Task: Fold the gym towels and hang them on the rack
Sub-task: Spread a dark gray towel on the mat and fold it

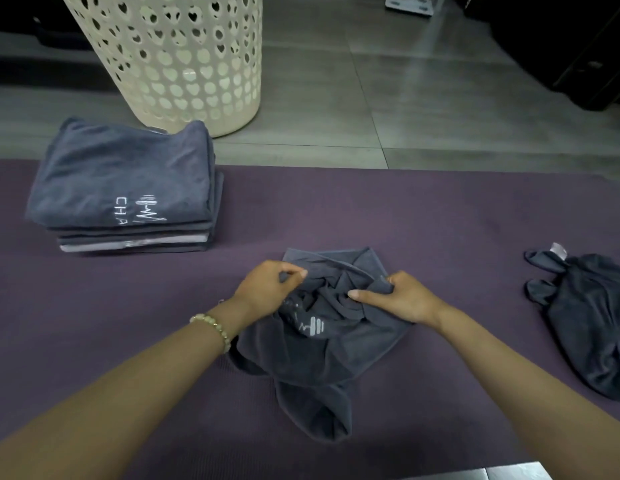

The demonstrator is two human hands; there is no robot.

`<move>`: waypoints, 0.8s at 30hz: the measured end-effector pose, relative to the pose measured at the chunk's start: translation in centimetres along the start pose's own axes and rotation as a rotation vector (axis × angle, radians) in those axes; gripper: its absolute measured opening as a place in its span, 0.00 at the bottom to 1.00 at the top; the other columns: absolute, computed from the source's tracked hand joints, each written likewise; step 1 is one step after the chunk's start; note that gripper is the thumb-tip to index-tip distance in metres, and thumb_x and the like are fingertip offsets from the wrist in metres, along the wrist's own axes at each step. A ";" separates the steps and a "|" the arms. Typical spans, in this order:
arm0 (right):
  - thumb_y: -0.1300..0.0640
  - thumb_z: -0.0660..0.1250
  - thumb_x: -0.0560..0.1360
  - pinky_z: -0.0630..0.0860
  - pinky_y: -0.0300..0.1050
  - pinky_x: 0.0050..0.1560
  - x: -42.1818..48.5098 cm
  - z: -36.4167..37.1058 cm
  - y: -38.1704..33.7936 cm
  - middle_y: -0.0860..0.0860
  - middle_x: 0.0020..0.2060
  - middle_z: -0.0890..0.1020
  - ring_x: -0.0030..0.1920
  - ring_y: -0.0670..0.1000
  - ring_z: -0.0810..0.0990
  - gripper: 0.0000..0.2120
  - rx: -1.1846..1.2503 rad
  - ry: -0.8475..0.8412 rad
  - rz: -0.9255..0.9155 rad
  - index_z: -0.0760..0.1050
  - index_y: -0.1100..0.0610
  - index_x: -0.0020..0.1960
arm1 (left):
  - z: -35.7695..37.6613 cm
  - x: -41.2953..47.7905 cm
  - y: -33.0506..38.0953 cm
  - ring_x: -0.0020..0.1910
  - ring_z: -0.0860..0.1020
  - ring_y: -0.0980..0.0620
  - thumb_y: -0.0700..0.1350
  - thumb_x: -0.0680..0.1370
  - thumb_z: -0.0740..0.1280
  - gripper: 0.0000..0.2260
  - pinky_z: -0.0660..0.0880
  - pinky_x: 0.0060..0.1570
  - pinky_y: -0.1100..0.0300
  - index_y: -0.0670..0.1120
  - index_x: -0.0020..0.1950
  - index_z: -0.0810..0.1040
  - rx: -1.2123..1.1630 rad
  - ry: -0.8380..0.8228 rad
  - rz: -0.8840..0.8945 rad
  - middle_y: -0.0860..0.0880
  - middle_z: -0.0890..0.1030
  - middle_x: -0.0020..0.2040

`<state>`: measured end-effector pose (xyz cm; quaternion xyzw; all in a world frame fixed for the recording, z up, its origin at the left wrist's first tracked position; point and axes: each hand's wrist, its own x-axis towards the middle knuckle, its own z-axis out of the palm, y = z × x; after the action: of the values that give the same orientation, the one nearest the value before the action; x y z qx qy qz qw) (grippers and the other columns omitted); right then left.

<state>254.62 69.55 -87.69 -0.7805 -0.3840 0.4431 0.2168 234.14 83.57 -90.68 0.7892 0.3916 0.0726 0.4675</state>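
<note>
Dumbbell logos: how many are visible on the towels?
2: a logo on the folded stack's top towel, left; another on the crumpled towel in the middle. Folds may hide others.

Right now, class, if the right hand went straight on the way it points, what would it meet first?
The right hand would first push into the bunched folds of the crumpled towel it grips; beyond them, probably the left hand, though depth is unclear.

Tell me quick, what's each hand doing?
Left hand: pinching the crumpled towel.
Right hand: gripping the same towel.
</note>
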 end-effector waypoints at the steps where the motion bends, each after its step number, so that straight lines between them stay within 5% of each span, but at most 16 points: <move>1: 0.37 0.75 0.62 0.80 0.49 0.51 -0.1 0.1 -0.3 0.52 0.39 0.86 0.43 0.50 0.84 0.26 -0.001 0.007 -0.027 0.83 0.60 0.41 | 0.4 0.1 0.0 0.55 0.77 0.57 0.50 0.80 0.63 0.13 0.70 0.59 0.64 0.46 0.59 0.81 0.014 -0.057 0.010 0.54 0.81 0.53; 4: 0.41 0.76 0.64 0.80 0.49 0.51 -0.2 0.4 -1.4 0.45 0.38 0.86 0.42 0.44 0.83 0.14 -0.039 0.075 -0.142 0.84 0.51 0.40 | 2.6 0.6 0.6 0.47 0.79 0.53 0.51 0.82 0.58 0.16 0.76 0.48 0.63 0.42 0.58 0.80 0.004 -0.175 -0.067 0.48 0.82 0.52; 7: 0.34 0.73 0.61 0.79 0.49 0.46 0.3 1.6 -2.4 0.46 0.37 0.84 0.42 0.46 0.82 0.21 -0.200 0.177 -0.237 0.83 0.51 0.41 | 3.6 1.0 1.1 0.37 0.75 0.51 0.50 0.83 0.55 0.18 0.70 0.25 0.69 0.39 0.59 0.79 -0.119 -0.180 -0.188 0.41 0.81 0.55; 11: 0.36 0.72 0.67 0.63 0.43 0.28 1.0 3.7 -3.3 0.48 0.24 0.70 0.27 0.45 0.69 0.27 -0.471 0.133 -0.108 0.65 0.55 0.28 | 3.3 0.7 0.7 0.24 0.69 0.59 0.51 0.84 0.52 0.18 0.69 0.27 0.70 0.45 0.63 0.77 -0.257 -0.208 -0.207 0.47 0.83 0.54; 15: 0.51 0.76 0.69 0.72 0.45 0.35 1.8 4.8 -1.6 0.52 0.31 0.81 0.32 0.44 0.75 0.15 0.058 0.095 -0.061 0.80 0.62 0.36 | 3.3 -0.1 0.8 0.20 0.68 0.61 0.50 0.83 0.54 0.17 0.68 0.26 0.69 0.43 0.64 0.75 -0.330 -0.149 -0.209 0.49 0.82 0.50; 20: 0.58 0.71 0.73 0.77 0.37 0.45 -0.6 2.0 -2.6 0.50 0.40 0.83 0.42 0.45 0.80 0.05 0.497 0.010 -0.175 0.81 0.60 0.46 | 1.9 -0.8 2.2 0.35 0.77 0.56 0.54 0.81 0.58 0.20 0.69 0.28 0.69 0.46 0.70 0.70 -0.391 0.030 -0.208 0.38 0.78 0.58; 24: 0.58 0.68 0.75 0.79 0.38 0.42 -3.3 -1.1 -4.5 0.50 0.38 0.84 0.39 0.46 0.82 0.05 0.515 -0.092 -0.204 0.80 0.59 0.46 | 0.3 -1.2 4.7 0.22 0.65 0.58 0.58 0.81 0.55 0.18 0.68 0.27 0.67 0.47 0.55 0.78 -0.455 -0.096 -0.066 0.42 0.75 0.34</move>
<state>252.73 69.63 -82.32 -0.6360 -0.3449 0.5368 0.4340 235.99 81.35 -86.79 0.6527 0.3680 0.1061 0.6536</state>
